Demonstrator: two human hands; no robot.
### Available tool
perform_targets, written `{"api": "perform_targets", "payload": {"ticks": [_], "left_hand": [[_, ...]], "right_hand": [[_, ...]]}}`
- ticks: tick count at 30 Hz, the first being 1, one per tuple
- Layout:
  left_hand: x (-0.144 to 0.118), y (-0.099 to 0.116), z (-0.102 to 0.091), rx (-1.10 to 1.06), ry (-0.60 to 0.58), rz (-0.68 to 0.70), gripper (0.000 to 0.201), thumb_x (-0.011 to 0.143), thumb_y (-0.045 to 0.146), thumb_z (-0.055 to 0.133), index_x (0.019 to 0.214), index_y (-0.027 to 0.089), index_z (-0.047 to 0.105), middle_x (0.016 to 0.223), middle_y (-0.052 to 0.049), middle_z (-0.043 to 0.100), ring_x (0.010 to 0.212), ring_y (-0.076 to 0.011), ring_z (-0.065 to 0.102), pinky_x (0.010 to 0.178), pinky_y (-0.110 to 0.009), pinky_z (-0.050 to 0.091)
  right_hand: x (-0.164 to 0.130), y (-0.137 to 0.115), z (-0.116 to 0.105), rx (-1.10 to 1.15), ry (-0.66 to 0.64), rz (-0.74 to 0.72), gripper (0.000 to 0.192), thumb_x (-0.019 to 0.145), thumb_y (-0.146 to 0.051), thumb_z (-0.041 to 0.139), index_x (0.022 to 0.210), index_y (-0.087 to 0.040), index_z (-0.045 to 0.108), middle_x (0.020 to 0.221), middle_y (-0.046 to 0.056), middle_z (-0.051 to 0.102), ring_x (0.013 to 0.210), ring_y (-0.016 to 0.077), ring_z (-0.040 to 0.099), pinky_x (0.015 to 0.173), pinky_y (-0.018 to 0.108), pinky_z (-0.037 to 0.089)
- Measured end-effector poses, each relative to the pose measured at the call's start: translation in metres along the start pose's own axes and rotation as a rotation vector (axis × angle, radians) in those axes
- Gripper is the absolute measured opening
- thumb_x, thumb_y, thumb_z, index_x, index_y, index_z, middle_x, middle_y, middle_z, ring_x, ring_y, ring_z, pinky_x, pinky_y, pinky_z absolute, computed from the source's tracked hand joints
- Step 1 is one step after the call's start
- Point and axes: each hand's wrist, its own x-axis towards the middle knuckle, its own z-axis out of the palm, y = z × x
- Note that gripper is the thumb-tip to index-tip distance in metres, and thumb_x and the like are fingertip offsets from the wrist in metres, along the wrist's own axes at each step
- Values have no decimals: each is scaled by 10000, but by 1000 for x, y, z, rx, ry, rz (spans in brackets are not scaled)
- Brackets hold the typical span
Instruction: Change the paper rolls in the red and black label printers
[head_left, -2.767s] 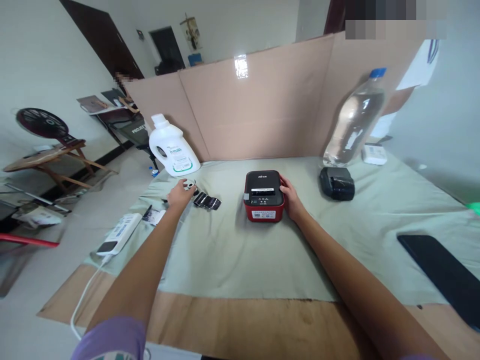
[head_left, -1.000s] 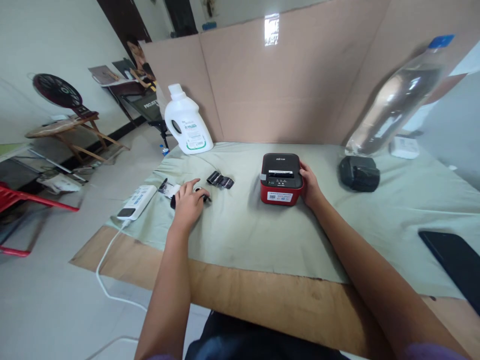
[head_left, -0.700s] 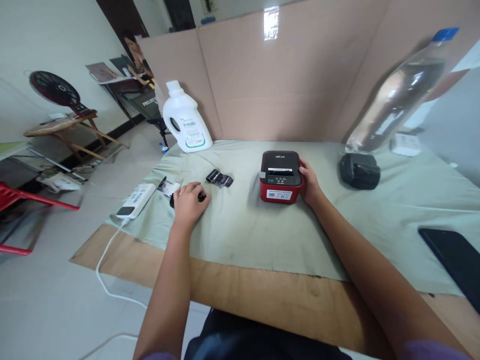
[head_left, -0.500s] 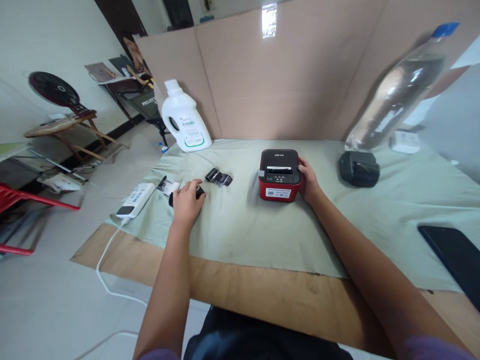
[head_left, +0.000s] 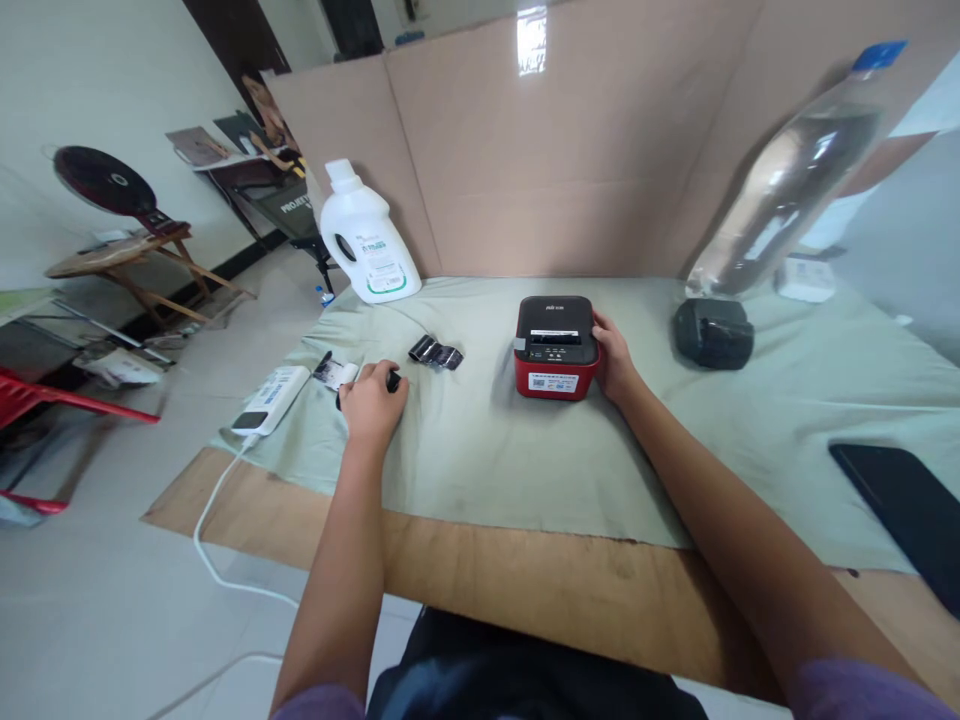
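A small red and black printer with a slot and buttons on top stands on the green cloth. Against its right side my right hand is pressed, fingers reaching behind the edge and partly hidden. My left hand curls over a small black object lying on the cloth. Most of that object is under my palm, so its kind does not show. Just right of this hand lies a shiny dark folded strip. To its upper left is a small printed card or packet.
A white power strip with a cord lies at the left edge. White jug stands at the back left. On the right are a large clear bottle, a rounded black object and a dark phone. Cardboard walls the back.
The view shifts very slightly. The fingers of my left hand have moved a little over the black object. My right hand and the printer stay together in place.
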Motion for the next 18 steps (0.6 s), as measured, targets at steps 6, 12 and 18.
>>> {"api": "perform_targets", "payload": {"ticks": [6, 12, 18], "left_hand": [[0, -11, 0, -73, -23, 80, 421, 830, 223, 594, 1239, 290, 663, 1316, -81, 674, 1160, -333, 634, 1003, -461, 411], [4, -22, 4, -208, -5, 91, 549, 767, 164, 677, 1297, 307, 647, 1257, -97, 712, 1192, -358, 623, 1082, -522, 349], [3, -28, 3, -174, -61, 41, 605, 770, 165, 700, 1357, 271, 602, 1157, -141, 739, 1135, -384, 645, 1100, -571, 295]], "right_hand": [[2, 3, -4, -17, -5, -5, 571, 726, -564, 734, 1235, -322, 637, 1392, 5, 629, 1373, 305, 504, 1141, 484, 439], [1, 1, -2, -16, -8, 1, 561, 735, -567, 725, 1235, -330, 637, 1382, 0, 635, 1356, 304, 518, 1122, 471, 456], [1, 0, -1, -39, -19, 3, 560, 755, -570, 701, 1252, -321, 631, 1384, 3, 632, 1355, 295, 518, 1124, 461, 451]]}}
